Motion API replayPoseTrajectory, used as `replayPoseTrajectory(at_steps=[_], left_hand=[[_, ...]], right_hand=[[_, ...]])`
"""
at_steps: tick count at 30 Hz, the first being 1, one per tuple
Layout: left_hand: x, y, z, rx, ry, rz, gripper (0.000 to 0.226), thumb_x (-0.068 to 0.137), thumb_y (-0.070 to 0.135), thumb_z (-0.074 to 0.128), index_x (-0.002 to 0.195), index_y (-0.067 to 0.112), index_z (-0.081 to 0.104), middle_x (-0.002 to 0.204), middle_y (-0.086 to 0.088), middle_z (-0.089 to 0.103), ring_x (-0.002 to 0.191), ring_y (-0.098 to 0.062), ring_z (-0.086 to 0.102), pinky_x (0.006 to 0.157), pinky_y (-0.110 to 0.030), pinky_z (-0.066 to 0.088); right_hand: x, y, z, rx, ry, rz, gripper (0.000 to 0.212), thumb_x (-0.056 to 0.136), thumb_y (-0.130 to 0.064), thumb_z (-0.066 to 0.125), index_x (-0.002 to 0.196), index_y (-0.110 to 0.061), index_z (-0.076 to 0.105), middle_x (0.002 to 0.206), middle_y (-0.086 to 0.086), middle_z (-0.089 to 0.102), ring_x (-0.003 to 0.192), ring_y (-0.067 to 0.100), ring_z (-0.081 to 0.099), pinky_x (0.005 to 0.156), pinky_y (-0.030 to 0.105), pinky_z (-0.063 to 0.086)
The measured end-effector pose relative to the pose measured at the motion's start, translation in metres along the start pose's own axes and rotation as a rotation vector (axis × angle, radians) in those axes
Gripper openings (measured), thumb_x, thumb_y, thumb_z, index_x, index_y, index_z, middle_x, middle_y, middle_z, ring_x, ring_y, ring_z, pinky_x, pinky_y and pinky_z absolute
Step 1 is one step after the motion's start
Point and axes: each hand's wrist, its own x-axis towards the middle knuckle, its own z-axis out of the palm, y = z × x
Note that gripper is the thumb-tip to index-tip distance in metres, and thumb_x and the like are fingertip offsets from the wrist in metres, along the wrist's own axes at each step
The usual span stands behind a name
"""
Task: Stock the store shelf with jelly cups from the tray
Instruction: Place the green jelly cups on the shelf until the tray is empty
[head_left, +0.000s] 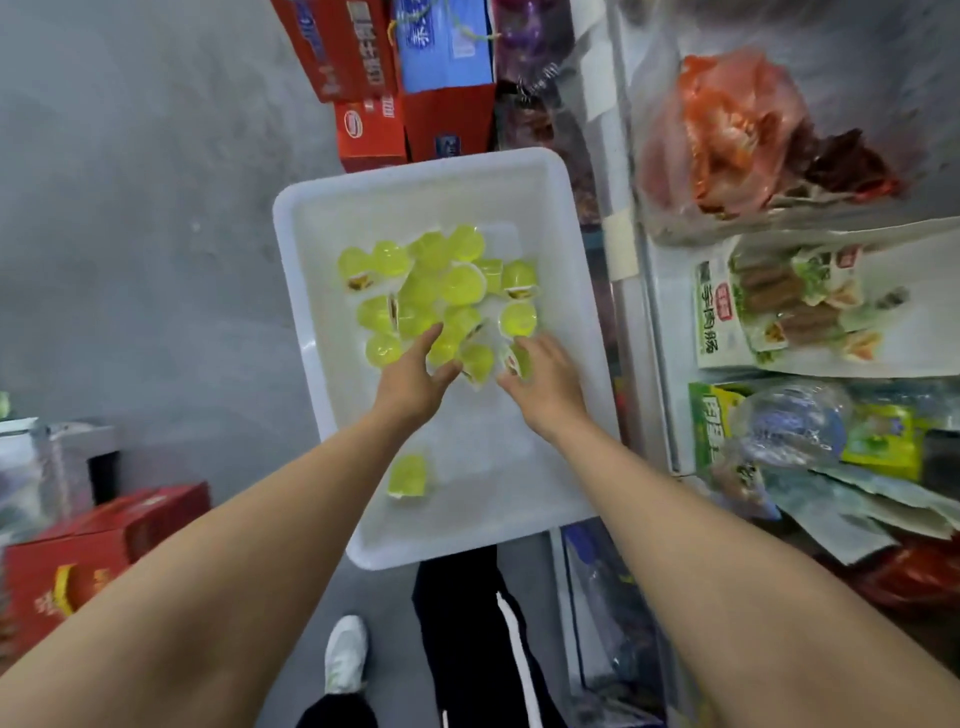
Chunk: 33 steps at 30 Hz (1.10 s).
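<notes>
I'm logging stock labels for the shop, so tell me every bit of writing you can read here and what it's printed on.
"手掏肠" on the sausage packet on the shelf, though blurred, so only a likely reading.
Green packet below it: large white characters, cut off, unreadable.
Red cartons beyond the tray: print too blurred.
Red box at lower left: gold print, unreadable.
Jelly cups: lids too small.

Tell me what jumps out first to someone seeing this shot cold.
The pile of yellow-green jelly cups in the white tray at centre, with one stray cup lying apart nearer the person. Both hands reach into the pile: the left hand and the right hand. Packaged food crowds the shelf at right.
</notes>
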Motion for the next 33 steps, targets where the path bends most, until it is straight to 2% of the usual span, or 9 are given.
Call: replayPoseTrajectory(at_steps=[2, 5, 8, 13, 18, 21, 25, 28, 33], left_hand=[[0.006, -0.002, 0.003, -0.031, 0.006, -0.009, 0.065, 0.093, 0.045, 0.062, 0.151, 0.037, 0.033, 0.137, -0.010, 0.058, 0.125, -0.029, 0.054, 0.099, -0.036, 0.044], [0.012, -0.002, 0.007, -0.114, 0.030, -0.049, 0.062, 0.088, 0.044, 0.068, 0.145, 0.037, 0.044, 0.128, -0.008, 0.062, 0.119, -0.026, 0.057, 0.097, -0.036, 0.048], [0.012, -0.002, 0.011, -0.199, 0.075, -0.098, 0.047, 0.082, 0.042, 0.075, 0.126, 0.031, 0.060, 0.105, -0.009, 0.067, 0.098, -0.023, 0.062, 0.077, -0.029, 0.046], [-0.004, -0.013, 0.019, -0.273, 0.135, -0.170, 0.038, 0.080, 0.041, 0.078, 0.104, 0.018, 0.058, 0.104, 0.002, 0.059, 0.085, -0.014, 0.053, 0.058, -0.019, 0.036], [-0.027, -0.033, 0.019, -0.374, 0.190, -0.264, 0.045, 0.072, 0.045, 0.083, 0.082, 0.026, 0.042, 0.097, -0.008, 0.065, 0.089, -0.031, 0.065, 0.076, -0.042, 0.053], [-0.053, -0.032, 0.011, -0.456, 0.152, -0.236, 0.052, 0.071, 0.041, 0.086, 0.091, 0.025, 0.040, 0.096, -0.013, 0.064, 0.077, -0.031, 0.068, 0.080, -0.051, 0.057], [-0.108, -0.029, -0.004, -0.569, 0.068, -0.074, 0.065, 0.079, 0.033, 0.081, 0.133, 0.034, 0.044, 0.110, -0.012, 0.063, 0.090, -0.024, 0.068, 0.085, -0.043, 0.059], [-0.158, -0.026, -0.021, -0.620, 0.058, 0.039, 0.041, 0.081, 0.031, 0.080, 0.116, 0.036, 0.060, 0.108, -0.015, 0.068, 0.086, -0.019, 0.067, 0.086, -0.043, 0.059], [-0.260, -0.016, -0.057, -0.666, 0.061, 0.226, 0.032, 0.081, 0.021, 0.080, 0.105, 0.025, 0.059, 0.112, -0.021, 0.064, 0.087, -0.022, 0.066, 0.080, -0.038, 0.059]], right_hand=[[0.002, 0.004, 0.004, 0.032, -0.009, 0.021, 0.059, 0.090, -0.021, 0.071, 0.144, -0.015, 0.050, 0.152, 0.008, 0.037, 0.141, 0.023, 0.036, 0.109, 0.024, 0.028], [0.006, 0.010, 0.010, 0.045, 0.022, 0.037, 0.058, 0.090, -0.019, 0.072, 0.144, -0.020, 0.050, 0.141, 0.009, 0.040, 0.128, 0.024, 0.048, 0.107, 0.027, 0.036], [0.010, 0.009, 0.016, 0.032, 0.031, 0.060, 0.054, 0.088, -0.021, 0.074, 0.138, -0.024, 0.055, 0.132, 0.007, 0.044, 0.117, 0.024, 0.053, 0.096, 0.024, 0.038], [0.006, 0.013, 0.022, 0.050, 0.039, 0.088, 0.048, 0.079, -0.024, 0.080, 0.121, -0.026, 0.057, 0.125, 0.001, 0.059, 0.112, 0.024, 0.058, 0.088, 0.032, 0.046], [-0.022, 0.018, 0.015, 0.126, 0.065, 0.137, 0.055, 0.076, -0.037, 0.079, 0.123, -0.032, 0.050, 0.124, -0.007, 0.058, 0.108, 0.020, 0.060, 0.082, 0.031, 0.045], [-0.051, 0.012, 0.008, 0.147, 0.066, 0.099, 0.068, 0.081, -0.041, 0.075, 0.141, -0.039, 0.044, 0.133, -0.005, 0.051, 0.112, 0.019, 0.058, 0.091, 0.033, 0.045], [-0.106, -0.007, 0.000, 0.267, 0.141, 0.062, 0.060, 0.079, -0.044, 0.074, 0.134, -0.046, 0.051, 0.124, -0.006, 0.050, 0.098, 0.024, 0.065, 0.089, 0.044, 0.055], [-0.159, -0.025, -0.007, 0.375, 0.214, 0.010, 0.053, 0.073, -0.051, 0.074, 0.122, -0.049, 0.053, 0.118, -0.005, 0.053, 0.099, 0.024, 0.063, 0.083, 0.049, 0.057], [-0.264, -0.056, -0.023, 0.542, 0.381, -0.087, 0.048, 0.061, -0.062, 0.075, 0.104, -0.050, 0.056, 0.104, -0.020, 0.062, 0.098, 0.011, 0.064, 0.085, 0.044, 0.057]])
